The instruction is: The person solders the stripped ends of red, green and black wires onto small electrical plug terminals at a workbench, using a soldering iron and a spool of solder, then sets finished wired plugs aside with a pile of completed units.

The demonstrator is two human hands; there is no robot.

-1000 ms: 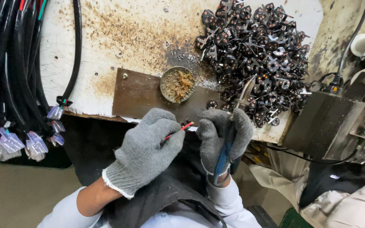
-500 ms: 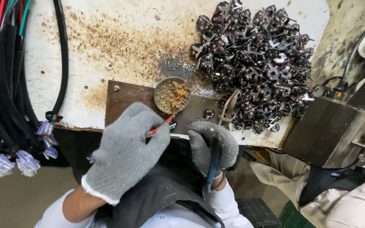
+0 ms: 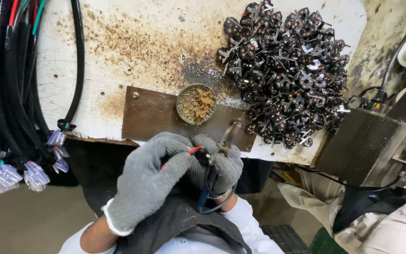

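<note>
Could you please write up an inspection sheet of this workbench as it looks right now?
Surface: white bench top, stained with brown specks; brown plate at the front edge.
Job's things: red wire pinched in the left hand; soldering iron in the right hand; small round tin of brownish stuff on the plate.
Clutter: heap of small black parts at the right.
Grippers: both hands in grey gloves, close together.
Cables: black cable bundle at the left, with clear plugs.
Surroundings: grey metal box at the right.
</note>
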